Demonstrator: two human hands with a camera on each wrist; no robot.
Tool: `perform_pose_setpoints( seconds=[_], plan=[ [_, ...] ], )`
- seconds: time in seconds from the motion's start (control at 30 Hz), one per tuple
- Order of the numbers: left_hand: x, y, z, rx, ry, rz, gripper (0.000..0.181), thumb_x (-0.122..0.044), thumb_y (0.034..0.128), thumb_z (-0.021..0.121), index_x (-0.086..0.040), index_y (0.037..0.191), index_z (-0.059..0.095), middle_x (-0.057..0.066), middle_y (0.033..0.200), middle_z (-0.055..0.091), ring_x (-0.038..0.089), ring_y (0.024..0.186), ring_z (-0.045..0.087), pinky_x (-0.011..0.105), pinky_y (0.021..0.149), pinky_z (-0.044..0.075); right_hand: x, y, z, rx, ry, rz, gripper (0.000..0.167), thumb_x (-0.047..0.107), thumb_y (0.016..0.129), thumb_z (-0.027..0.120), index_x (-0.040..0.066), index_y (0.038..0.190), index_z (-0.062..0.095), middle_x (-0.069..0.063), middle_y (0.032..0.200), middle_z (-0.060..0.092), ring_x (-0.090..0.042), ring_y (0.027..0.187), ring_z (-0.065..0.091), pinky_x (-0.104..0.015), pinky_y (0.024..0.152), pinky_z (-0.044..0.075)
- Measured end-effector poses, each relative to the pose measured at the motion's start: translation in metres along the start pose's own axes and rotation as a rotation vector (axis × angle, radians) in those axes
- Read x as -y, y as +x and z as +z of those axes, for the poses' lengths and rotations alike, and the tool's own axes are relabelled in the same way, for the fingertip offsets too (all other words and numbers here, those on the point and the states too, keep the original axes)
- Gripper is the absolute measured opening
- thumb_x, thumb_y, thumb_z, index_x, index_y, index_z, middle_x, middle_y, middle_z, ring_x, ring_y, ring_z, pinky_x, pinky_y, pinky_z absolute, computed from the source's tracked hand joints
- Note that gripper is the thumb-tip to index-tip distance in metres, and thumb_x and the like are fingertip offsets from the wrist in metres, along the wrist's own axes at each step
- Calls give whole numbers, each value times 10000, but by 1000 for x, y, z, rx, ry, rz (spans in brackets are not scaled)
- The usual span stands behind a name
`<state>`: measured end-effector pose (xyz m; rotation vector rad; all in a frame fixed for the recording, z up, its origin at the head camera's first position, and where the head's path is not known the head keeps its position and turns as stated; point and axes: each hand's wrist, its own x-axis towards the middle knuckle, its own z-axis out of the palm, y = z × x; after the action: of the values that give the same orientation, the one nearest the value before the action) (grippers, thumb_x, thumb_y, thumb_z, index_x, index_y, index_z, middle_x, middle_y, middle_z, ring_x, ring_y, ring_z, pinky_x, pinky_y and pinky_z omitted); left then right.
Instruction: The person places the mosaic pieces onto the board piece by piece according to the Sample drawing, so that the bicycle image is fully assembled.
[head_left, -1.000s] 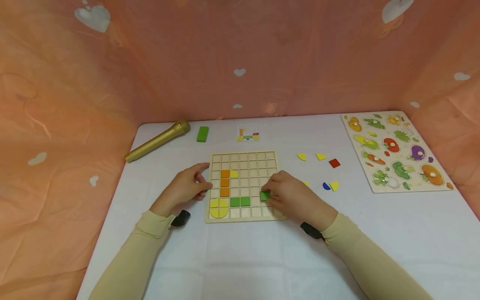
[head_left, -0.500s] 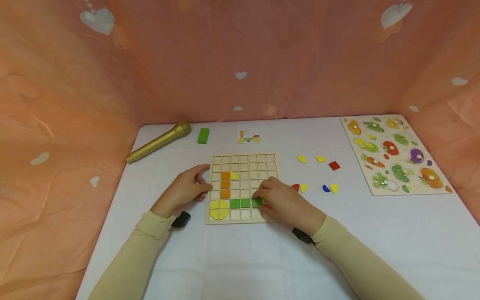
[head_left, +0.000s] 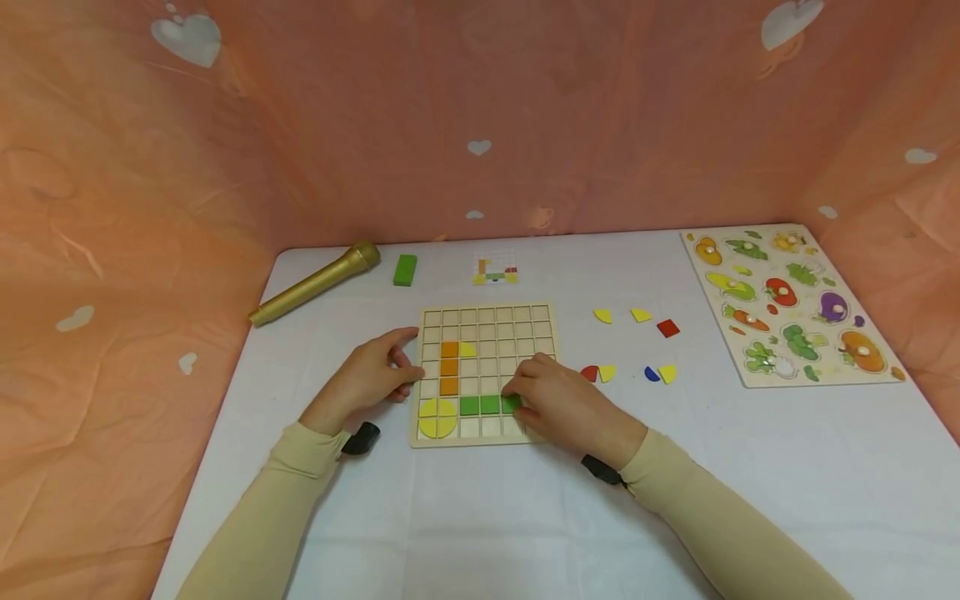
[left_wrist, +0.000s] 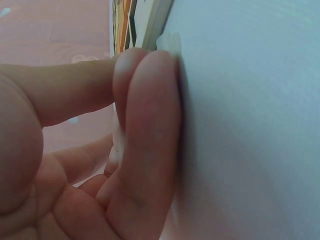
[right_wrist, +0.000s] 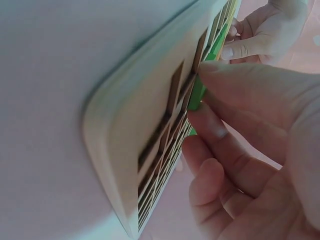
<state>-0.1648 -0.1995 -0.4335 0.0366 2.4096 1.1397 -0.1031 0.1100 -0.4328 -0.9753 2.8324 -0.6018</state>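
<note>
White cloth covers the counter (head_left: 480,533), with tan sleeves (head_left: 251,508) reaching in from the near edge and a dark band at each wrist. Left hand (head_left: 363,377) has its grip spread pretty wide, thumb and forefinger tips at the left edge of the wooden grid board (head_left: 480,444), not wrapped around anything. Right hand (head_left: 577,408) is the busy one: its grip is closed down to a thumb-and-finger pinch on a green tile (head_left: 511,404). That tile is over the board's second row from the near side, just right of two other green tiles (head_left: 480,405). Can't tell if it's fully seated.

Also on the board: a yellow circle (head_left: 446,425) in the near left corner, then three orange tiles (head_left: 449,367) in a column, with a yellow quarter (head_left: 467,349) beside the top one. Loose red, yellow and blue pieces (head_left: 652,374) lie to the right. Farther back there's a small pattern card (head_left: 495,276), a green block (head_left: 405,270), a gold microphone (head_left: 315,283) and a vegetable puzzle (head_left: 847,380). Behind it all, orange-pink fabric (head_left: 480,83) with pale hearts hangs around the back and sides.

Compared with a second ago, the pinched tile has slid left to line up with its green neighbours, and a red piece (head_left: 590,373) that was hidden by the right hand now shows. Left hand hasn't really budged.
</note>
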Motion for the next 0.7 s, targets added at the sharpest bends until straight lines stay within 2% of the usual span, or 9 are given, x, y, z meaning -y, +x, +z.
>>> perform_pose_setpoints(
  seconds=[0.33,0.7],
  plan=[
    [0,0,0,11,8,19,761,-145,1004,782,-115,1663,401,124,1018,637,155,695,675,262,648,627,1,0,1,-11,-6,-2,230,97,934,829,100,1164,815,0,1096,733,-187,1070,620,-336,929,588],
    [-3,-1,0,3,9,-2,768,-148,1000,786,-143,1665,403,128,1031,636,176,711,684,281,668,632,2,0,2,-12,-22,-3,222,106,938,828,97,1159,813,-9,1098,732,-203,1090,626,-348,947,586]
  ],
)
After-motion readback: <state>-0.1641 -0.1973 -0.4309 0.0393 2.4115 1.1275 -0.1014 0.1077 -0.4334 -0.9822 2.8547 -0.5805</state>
